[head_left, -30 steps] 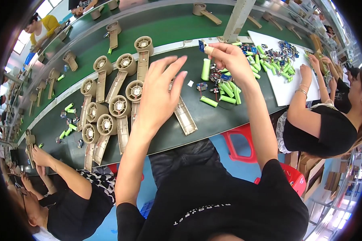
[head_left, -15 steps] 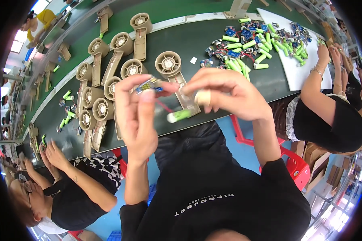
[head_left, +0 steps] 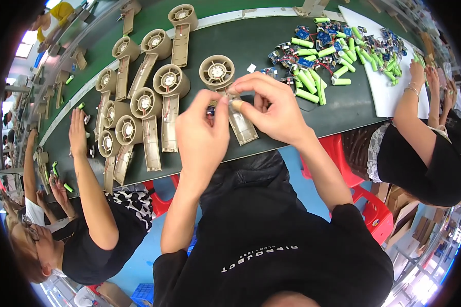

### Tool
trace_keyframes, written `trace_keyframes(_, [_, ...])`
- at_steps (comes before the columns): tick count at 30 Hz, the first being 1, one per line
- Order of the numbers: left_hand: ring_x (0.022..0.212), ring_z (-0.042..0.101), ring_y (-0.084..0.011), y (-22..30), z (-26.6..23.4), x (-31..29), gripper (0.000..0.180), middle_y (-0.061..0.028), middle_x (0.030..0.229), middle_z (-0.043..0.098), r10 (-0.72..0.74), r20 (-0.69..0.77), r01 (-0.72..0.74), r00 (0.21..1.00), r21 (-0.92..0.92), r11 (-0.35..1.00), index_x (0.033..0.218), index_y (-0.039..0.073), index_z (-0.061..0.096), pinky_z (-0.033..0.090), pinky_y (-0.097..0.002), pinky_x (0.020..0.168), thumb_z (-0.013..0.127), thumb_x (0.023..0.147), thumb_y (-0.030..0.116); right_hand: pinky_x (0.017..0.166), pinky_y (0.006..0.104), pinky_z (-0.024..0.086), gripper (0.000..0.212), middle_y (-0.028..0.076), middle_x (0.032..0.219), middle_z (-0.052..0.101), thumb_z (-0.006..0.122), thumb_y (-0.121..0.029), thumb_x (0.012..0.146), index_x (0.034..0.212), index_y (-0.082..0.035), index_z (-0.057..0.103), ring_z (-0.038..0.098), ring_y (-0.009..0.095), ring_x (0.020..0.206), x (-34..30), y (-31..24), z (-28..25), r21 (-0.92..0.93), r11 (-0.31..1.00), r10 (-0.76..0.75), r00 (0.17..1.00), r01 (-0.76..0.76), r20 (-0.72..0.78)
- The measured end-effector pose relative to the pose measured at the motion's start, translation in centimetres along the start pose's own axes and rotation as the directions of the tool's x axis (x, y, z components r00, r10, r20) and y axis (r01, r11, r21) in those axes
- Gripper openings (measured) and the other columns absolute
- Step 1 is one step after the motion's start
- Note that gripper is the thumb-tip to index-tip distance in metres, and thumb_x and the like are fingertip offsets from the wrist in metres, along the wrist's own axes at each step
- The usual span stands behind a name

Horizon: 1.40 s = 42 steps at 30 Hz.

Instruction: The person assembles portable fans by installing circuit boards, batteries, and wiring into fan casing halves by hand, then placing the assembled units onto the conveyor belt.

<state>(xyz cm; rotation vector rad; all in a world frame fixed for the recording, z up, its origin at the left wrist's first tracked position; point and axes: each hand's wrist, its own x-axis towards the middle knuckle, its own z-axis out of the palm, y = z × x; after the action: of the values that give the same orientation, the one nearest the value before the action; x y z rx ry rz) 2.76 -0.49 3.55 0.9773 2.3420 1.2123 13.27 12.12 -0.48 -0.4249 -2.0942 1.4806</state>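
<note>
Left hand (head_left: 202, 133) pinches circuit board (head_left: 210, 109); right hand (head_left: 274, 106) alongside (can't tell grip). Likely wiring near bench (head_left: 251, 43) front edge; next needs steady alignment.

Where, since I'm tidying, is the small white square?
In the head view, the small white square lies just right of centre on the table, beyond the right hand, between a fan and the green batteries.

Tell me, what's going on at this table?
A person in a black T-shirt is working bare-handed over a tan plastic fan housing with a trough-shaped handle. The left hand pinches what looks like a small blue circuit board; the right hand is close beside it, its grip unclear. More tan housings lie grouped to the left on the dark tabletop, and light-green cylinders are heaped with blue circuit boards to the right.
</note>
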Motion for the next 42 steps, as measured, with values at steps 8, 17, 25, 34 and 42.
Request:
trace_keyframes(8, [0.055,0.043,-0.0027,-1.1,-1.0,0.6,0.015,0.0034,0.061,0.051,-0.275,0.21,0.343,0.938,-0.465,0.816,0.104,-0.001,0.062,0.034,-0.0233,0.05,0.058,0.097,0.013,0.054,0.0309,0.053,0.024,0.004,0.093,0.067,0.074,-0.005,0.077,0.101,-0.008,0.071,0.066,0.02,0.065,1.1,0.9,1.6,-0.434,0.811,-0.449,0.893,0.392,-0.032])
trace_keyframes(17, [0.087,0.065,-0.0198,-3.2,-0.1,-1.3,0.028,-0.0134,0.098,0.067,0.197,-0.069,-0.208,0.978,-0.219,0.953,0.126,0.0,0.056,0.051,-0.031,0.079,0.054,0.098,0.004,0.049,0.0291,0.051,0.015,0.005,0.085,0.065,0.071,-0.005,0.075,0.09,-0.005,0.067,0.063,0.017,0.057,1.2,0.9,2.3,-0.523,0.756,-0.506,0.858,0.393,-0.088])
trace_keyframes(25, [0.086,0.066,-0.0217,-3.9,0.6,-0.9,0.028,-0.0144,0.1,0.067,0.352,-0.159,-0.371,0.922,-0.106,0.923,0.118,-0.002,0.066,0.052,-0.0308,0.076,0.063,0.09,-0.002,0.046,0.0259,0.047,0.013,0.005,0.082,0.066,0.073,-0.004,0.077,0.089,-0.004,0.068,0.059,0.014,0.052,1.2,0.9,2.5,-0.413,0.815,-0.493,0.861,0.407,-0.125])
trace_keyframes(34, [0.084,0.066,-0.0204,-4.1,1.3,-1.1,0.033,-0.0143,0.101,0.067,0.392,-0.224,-0.413,0.892,-0.056,0.909,0.12,-0.002,0.065,0.053,-0.0296,0.072,0.065,0.088,-0.005,0.049,0.0275,0.048,0.012,0.006,0.08,0.065,0.074,-0.004,0.078,0.089,-0.003,0.068,0.061,0.016,0.056,1.2,0.9,2.4,-0.421,0.81,-0.493,0.863,0.409,-0.11])
trace_keyframes(42, [0.084,0.067,-0.021,-4.4,1.4,-0.9,0.032,-0.0146,0.102,0.067,0.418,-0.22,-0.43,0.881,-0.007,0.903,0.12,-0.003,0.065,0.053,-0.0302,0.071,0.066,0.088,-0.003,0.052,0.0292,0.051,0.011,0.008,0.082,0.066,0.073,-0.004,0.079,0.089,-0.003,0.068,0.064,0.02,0.061,1.1,0.9,2.4,-0.426,0.81,-0.488,0.866,0.403,-0.109])
